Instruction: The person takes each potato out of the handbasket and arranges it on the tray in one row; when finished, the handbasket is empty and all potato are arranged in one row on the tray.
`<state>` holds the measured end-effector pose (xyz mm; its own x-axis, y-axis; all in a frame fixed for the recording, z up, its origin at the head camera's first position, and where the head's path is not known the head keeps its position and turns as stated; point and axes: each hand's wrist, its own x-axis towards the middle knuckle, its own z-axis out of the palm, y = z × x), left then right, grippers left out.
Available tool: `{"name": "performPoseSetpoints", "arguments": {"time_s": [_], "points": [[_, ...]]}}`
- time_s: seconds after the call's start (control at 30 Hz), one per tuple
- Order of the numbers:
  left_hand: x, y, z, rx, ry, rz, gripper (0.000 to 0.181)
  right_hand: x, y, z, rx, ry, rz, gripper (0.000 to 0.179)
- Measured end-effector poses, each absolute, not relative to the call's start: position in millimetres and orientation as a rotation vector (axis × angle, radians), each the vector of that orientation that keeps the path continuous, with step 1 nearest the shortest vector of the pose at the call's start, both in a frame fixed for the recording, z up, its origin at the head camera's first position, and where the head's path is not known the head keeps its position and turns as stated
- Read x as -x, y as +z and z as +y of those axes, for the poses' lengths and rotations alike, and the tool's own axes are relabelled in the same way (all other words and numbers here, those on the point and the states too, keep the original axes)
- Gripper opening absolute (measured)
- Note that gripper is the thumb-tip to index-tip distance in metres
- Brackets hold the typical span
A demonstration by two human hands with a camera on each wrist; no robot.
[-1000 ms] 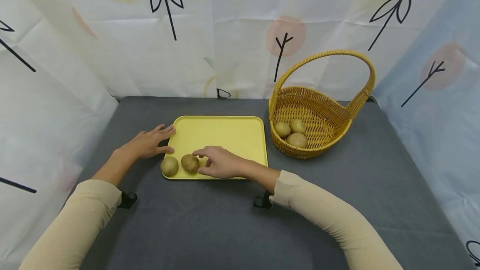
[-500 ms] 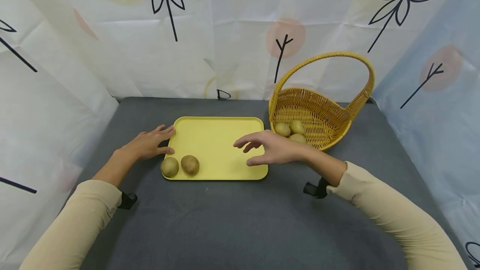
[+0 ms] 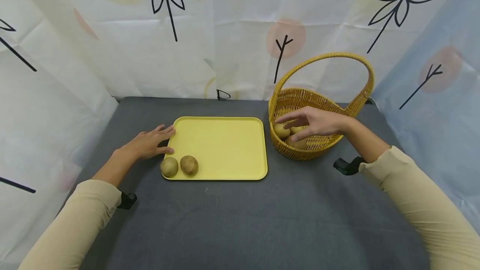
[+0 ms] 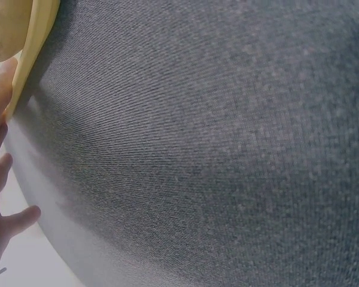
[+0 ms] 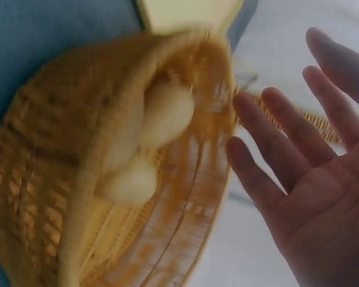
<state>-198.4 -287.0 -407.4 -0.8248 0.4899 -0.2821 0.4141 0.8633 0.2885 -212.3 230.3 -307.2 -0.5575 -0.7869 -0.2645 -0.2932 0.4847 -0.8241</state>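
In the head view my left hand [image 3: 149, 143] rests with straight fingers at the left edge of a yellow tray [image 3: 225, 147]. Two potatoes, a greenish one [image 3: 169, 167] and a browner one [image 3: 189, 166], lie side by side in the tray's near left corner. Over a wicker basket [image 3: 290, 152] is my right hand [image 3: 318, 121], its fingers spread and holding nothing. Beneath it the basket holds three potatoes, partly covered by the fingers. From the right wrist, pale potatoes [image 5: 167, 115] show inside the basket, with the palm [image 5: 335, 203] off to the right.
A tall wicker handle [image 3: 333, 55] arches above the basket, behind the right hand. Grey cloth [image 3: 225, 220] covers the table. Patterned white curtains [image 3: 240, 32] hang along the back and sides.
My right hand has left the browner potato on the tray and moved right across to the basket, fingers spread. The left hand has stayed at the tray's edge.
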Motion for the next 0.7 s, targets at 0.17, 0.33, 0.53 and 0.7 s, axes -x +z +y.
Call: {"name": "performPoseSetpoints", "arguments": {"time_s": [0.17, 0.33, 0.53, 0.7], "points": [[198, -409, -287, -0.669, 0.302, 2.69, 0.082, 228, -316, 249, 0.778, -1.032, 2.171, 0.063], [198, -409, -287, -0.665, 0.298, 2.69, 0.082, 238, -327, 261, 0.654, -1.055, 2.29, 0.065], [197, -408, -287, -0.659, 0.299, 2.686, 0.081, 249, -337, 272, 0.53, -1.009, 2.248, 0.067], [197, -407, -287, -0.66, 0.305, 2.686, 0.08, 258, -343, 278, 0.477, -0.963, 2.181, 0.068]]}}
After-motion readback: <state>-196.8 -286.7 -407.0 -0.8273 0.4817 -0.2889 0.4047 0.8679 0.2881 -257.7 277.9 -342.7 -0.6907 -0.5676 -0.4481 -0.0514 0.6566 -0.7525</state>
